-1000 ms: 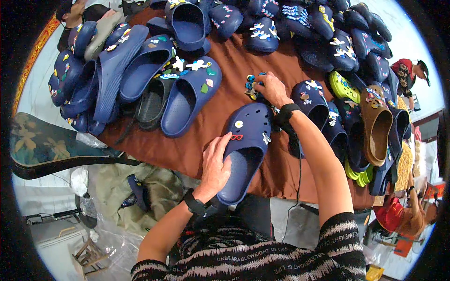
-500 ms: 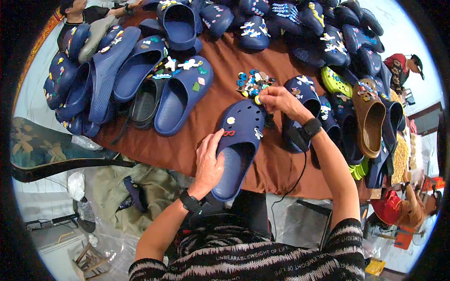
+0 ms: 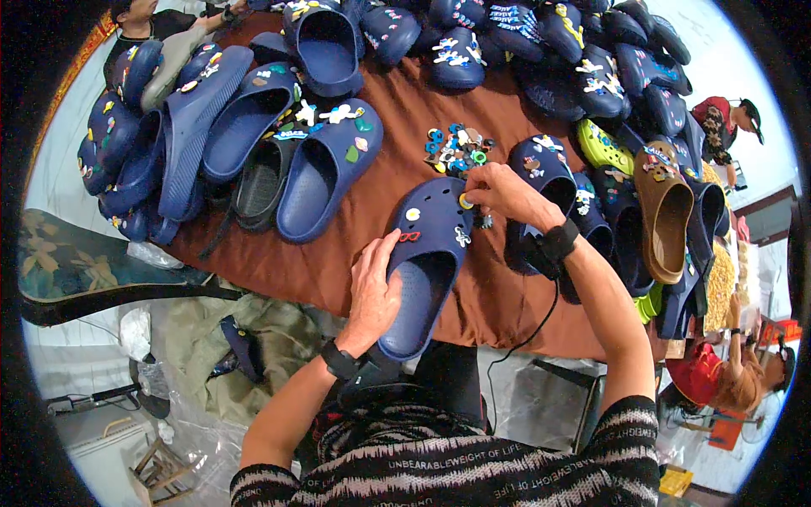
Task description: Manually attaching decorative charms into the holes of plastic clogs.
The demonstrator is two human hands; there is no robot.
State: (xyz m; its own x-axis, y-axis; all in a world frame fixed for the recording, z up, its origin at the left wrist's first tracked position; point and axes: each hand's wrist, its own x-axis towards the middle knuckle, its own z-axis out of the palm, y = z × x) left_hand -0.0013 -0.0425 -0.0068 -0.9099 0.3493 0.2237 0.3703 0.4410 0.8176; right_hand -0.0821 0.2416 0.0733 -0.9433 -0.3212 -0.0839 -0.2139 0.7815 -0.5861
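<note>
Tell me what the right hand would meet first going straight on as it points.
The right hand would likely meet the navy clog near its toe, the yellow charm it pinches leading; depth is unclear, they may already touch.

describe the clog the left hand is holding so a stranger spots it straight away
Start at the near edge of the brown cloth. There the left hand holds a navy clog by its side, toe pointing toward a small heap of loose charms. A red glasses-shaped charm ahead of its opening sets it apart from the neighbouring clogs.
</note>
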